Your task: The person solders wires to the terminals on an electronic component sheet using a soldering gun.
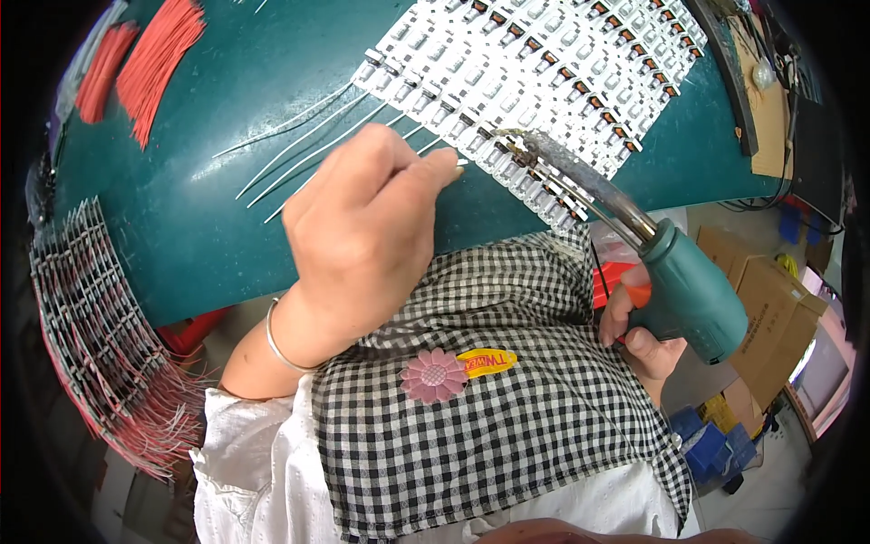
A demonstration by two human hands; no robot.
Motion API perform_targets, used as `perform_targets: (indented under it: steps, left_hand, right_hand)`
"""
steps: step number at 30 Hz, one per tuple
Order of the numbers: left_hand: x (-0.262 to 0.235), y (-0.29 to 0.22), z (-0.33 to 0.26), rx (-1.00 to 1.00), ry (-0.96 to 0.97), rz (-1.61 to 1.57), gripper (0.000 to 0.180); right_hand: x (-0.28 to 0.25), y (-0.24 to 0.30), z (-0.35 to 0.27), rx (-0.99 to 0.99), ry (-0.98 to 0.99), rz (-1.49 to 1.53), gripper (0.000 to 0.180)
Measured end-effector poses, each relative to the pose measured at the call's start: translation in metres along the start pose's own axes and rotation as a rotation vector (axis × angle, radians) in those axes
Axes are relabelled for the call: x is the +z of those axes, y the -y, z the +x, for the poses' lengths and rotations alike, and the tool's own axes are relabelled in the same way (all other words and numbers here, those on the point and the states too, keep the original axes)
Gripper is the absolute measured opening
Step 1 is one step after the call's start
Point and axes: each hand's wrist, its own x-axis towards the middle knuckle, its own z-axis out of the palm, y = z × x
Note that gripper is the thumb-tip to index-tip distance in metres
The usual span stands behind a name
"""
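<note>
We see the desk (195, 245) smooth and slightly glossy, the soldering gun (693, 290) of smooth plastic with rough metal barrel (589, 176), and the apron (553, 417) of matt cloth.

Tabletop (236, 68) lies free between red bundles (159, 68) and obstructing white wires (335, 142).

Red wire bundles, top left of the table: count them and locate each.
2: one larger bundle, and a smaller bundle just left of it. More may be out of frame.

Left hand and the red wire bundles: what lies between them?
White wires lie on the green tabletop between them, as the head view shows.
</note>
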Motion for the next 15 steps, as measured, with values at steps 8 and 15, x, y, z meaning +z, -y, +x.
perform_targets:
  steps: [8,15]
  left_hand:
    - [0.012,0.003,-0.004,-0.018,0.038,0.013,0.02]
    - [0.011,0.003,-0.004,-0.04,0.055,-0.016,0.02]
  right_hand:
    - [-0.009,-0.004,-0.002,0.054,0.109,-0.132,0.066]
    - [-0.01,-0.012,-0.006,0.085,0.09,-0.141,0.054]
